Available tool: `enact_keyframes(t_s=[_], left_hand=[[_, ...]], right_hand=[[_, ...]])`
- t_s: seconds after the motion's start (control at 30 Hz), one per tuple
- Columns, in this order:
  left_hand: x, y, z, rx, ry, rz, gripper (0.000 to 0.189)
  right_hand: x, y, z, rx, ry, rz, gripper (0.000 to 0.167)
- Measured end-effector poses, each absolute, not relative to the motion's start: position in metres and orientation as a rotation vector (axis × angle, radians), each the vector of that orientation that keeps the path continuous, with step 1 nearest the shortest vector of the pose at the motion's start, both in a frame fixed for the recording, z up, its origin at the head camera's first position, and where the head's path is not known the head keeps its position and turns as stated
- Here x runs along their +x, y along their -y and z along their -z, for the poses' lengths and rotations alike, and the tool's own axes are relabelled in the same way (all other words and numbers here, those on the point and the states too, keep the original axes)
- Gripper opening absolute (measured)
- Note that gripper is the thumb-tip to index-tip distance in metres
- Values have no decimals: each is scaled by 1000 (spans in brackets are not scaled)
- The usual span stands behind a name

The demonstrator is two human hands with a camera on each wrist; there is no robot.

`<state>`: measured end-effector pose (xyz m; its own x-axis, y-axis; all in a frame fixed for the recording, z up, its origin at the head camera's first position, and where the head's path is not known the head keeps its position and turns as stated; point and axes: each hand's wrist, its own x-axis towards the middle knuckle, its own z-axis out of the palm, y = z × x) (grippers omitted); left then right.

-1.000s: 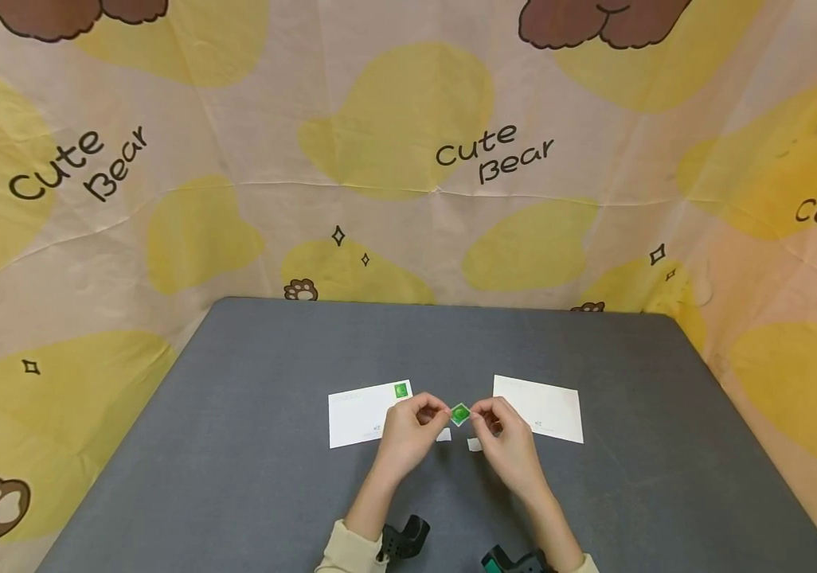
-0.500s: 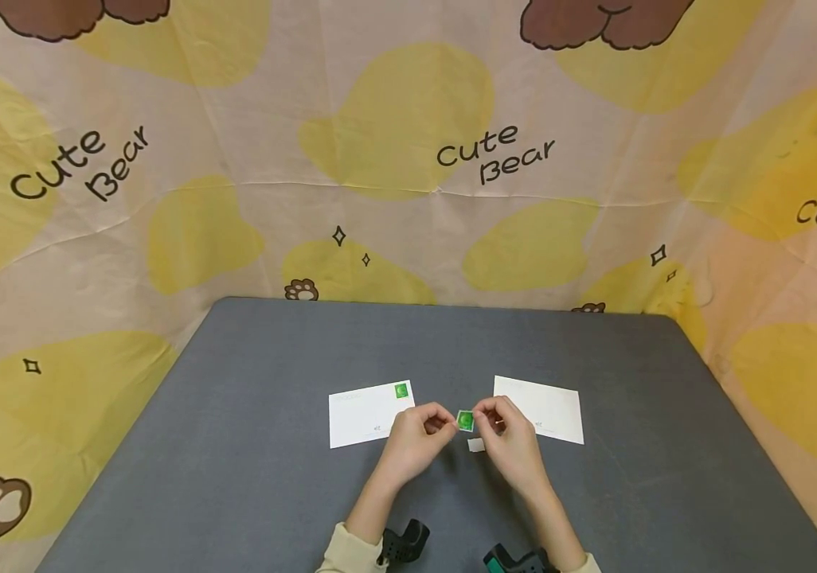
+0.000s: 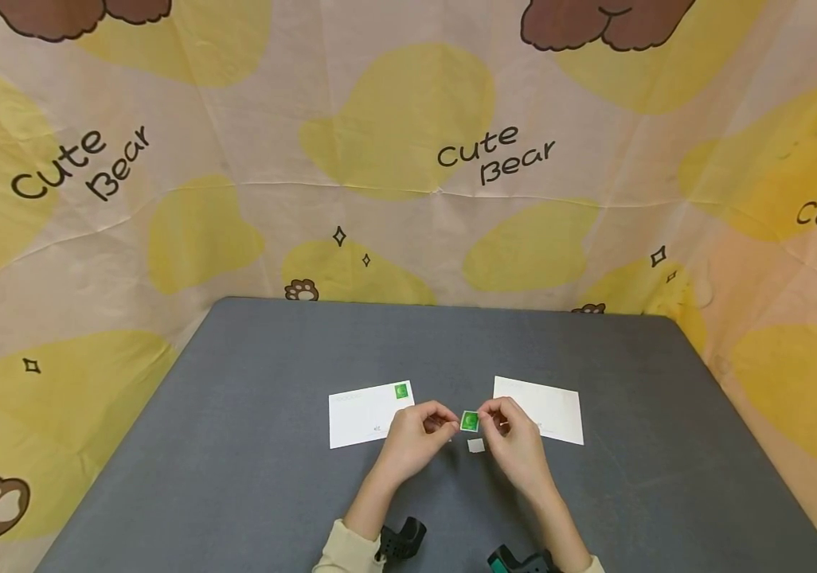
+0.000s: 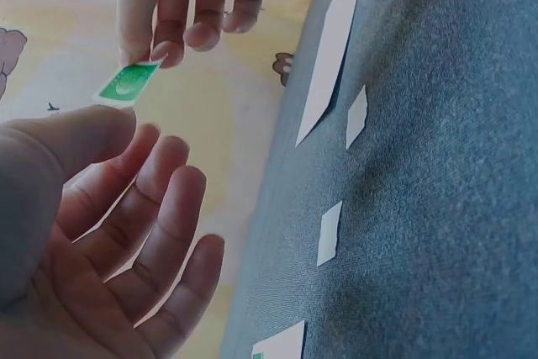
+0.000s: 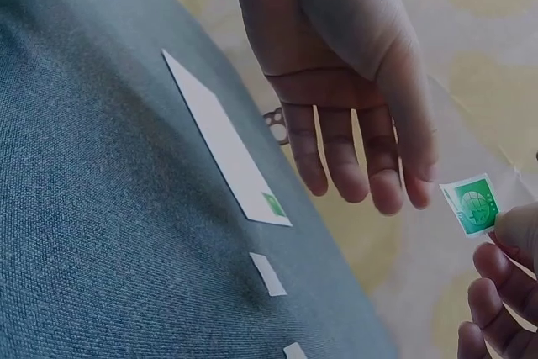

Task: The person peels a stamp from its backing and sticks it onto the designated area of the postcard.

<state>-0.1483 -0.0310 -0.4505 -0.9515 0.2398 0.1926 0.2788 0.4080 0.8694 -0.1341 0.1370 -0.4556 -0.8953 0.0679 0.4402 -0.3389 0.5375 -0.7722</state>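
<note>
A small green-and-white postage stamp (image 3: 470, 421) is held up above the table, between the two hands. My right hand (image 3: 514, 442) pinches it at one corner between thumb and index finger. In the right wrist view a narrow gap shows between the stamp (image 5: 471, 204) and my left hand (image 5: 345, 73). That left hand (image 3: 412, 442) has its thumb close to the index finger and the other fingers loosely curved. Behind the hands lie two white envelopes: the left envelope (image 3: 358, 418) bears a green stamp (image 3: 400, 391), the right envelope (image 3: 559, 414) is partly covered by my hand.
Two small white paper pieces lie on the grey table (image 3: 272, 493); one paper piece (image 3: 476, 446) shows below the stamp, while the other paper piece (image 4: 329, 233) is almost hidden from the head view. A printed cloth (image 3: 394, 119) hangs behind the table.
The stamp has turned from corner-up to nearly square and shifted slightly right. My left fingertips, at its left corner before, have followed it right and now stand just beside it.
</note>
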Motion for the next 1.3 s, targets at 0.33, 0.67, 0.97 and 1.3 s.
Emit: enact_keyframes(t_s=[0.33,0.67,0.97,1.3], left_hand=[[-157,31,456,-488,2620,1426,8],[-163,24,459,-588,2716,1174,26],[-175,15,458,-685,2764,948,44],[-185,-3,460,-734,2814,767,55]], right_hand=[[-133,-141,455,189,2361,-1309,16],[-130,-151,459,191,2368,-1304,14],[-125,-160,461,180,2370,-1295,16],[-123,-170,462,157,2333,-1283,17]])
